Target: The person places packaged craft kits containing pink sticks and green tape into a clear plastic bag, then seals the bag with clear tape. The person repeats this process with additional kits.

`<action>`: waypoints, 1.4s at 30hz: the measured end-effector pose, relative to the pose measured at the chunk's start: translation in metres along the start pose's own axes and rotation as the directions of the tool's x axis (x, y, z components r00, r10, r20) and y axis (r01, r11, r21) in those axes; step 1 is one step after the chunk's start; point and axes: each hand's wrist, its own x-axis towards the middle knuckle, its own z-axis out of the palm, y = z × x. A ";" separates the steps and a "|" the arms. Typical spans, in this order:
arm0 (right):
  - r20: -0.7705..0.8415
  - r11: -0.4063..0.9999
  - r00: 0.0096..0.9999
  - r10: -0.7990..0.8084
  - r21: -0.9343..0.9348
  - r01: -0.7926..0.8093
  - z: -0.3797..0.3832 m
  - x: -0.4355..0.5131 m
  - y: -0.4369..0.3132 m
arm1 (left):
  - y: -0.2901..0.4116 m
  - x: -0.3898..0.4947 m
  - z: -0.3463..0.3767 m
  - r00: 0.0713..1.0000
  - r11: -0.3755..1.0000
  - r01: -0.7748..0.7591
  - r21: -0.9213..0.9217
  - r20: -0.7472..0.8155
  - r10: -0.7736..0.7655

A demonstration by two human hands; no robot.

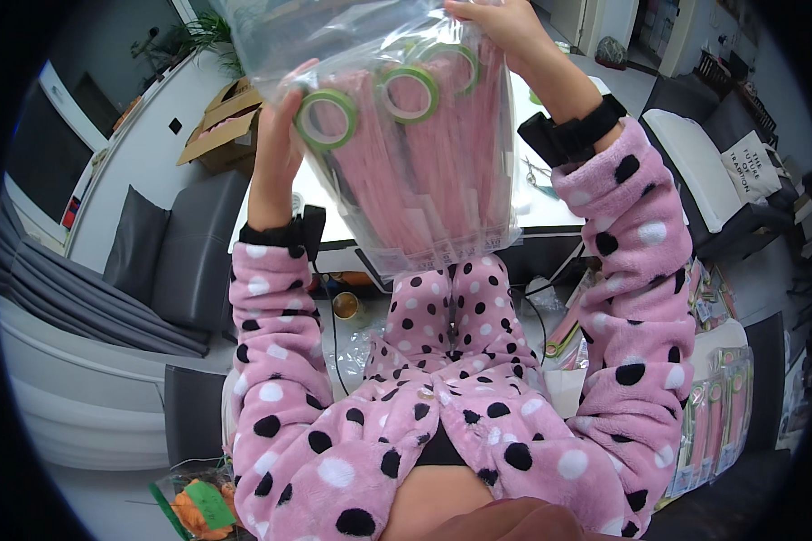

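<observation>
Both hands hold up a large clear plastic bag (433, 155) above the white table (548, 209). Inside it are several bundles of pink strands in clear sleeves, with rolls of green tape (409, 95) near their upper ends. My left hand (285, 115) grips the bag's left side beside one roll, its fingers partly behind the plastic. At the top right edge, my right hand (507, 24) pinches the plastic between thumb and fingers. A pair of scissors (534, 172) lies on the table by my right wrist. The bag hides much of the tabletop.
An opened cardboard box (227, 128) stands beyond a dark grey sofa (196, 250) at left. At right, similar packed sleeves (714, 412) lie on a chair, and a tote bag (751, 166) rests on another seat. Cables (335, 338) hang below the table near a round container (346, 306).
</observation>
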 end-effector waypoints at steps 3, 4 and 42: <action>-0.055 0.994 0.996 -0.071 0.081 0.075 0.001 0.000 0.019 | -0.010 0.023 0.015 0.976 0.990 -0.078 0.115 -0.194 0.099; -0.063 0.996 0.997 -0.052 0.066 0.056 -0.002 -0.001 0.026 | -0.016 0.026 0.019 0.964 0.984 -0.073 0.162 -0.243 0.111; 0.087 0.389 0.503 0.860 0.527 -0.756 -0.076 -0.404 0.253 | -0.135 -0.332 0.033 0.545 0.549 0.643 -0.534 -0.185 -0.818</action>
